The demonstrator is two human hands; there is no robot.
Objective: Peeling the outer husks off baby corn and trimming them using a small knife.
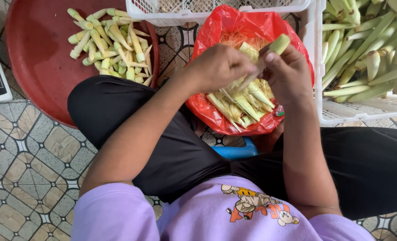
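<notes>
Both hands meet over a red plastic bag (216, 117) that sits on the floor between the person's knees. The right hand (289, 76) has its grip clamped on a baby corn ear (276, 45), whose pale green cut end sticks up and outward past the thumb. The left hand (218, 67) has its grip closed on a strip of husk (247, 80) that runs from that ear down toward the bag; the fingertips of the two hands almost touch.

Directly beneath the grip, inside the bag, lies a heap of peeled husks and silk (243, 105). Beyond the grip, at the top edge, stands a white plastic crate (216, 9). To the right of the right hand, a second white crate (323, 111) holds a pile of unpeeled corn ears (368, 49). Well to the left of the left hand, a red basin (33, 58) holds a cluster of peeled baby corn (111, 44). Below the hands, a blue stool (236, 151) edge shows between the black trouser legs, on a patterned tile floor (24, 169).
</notes>
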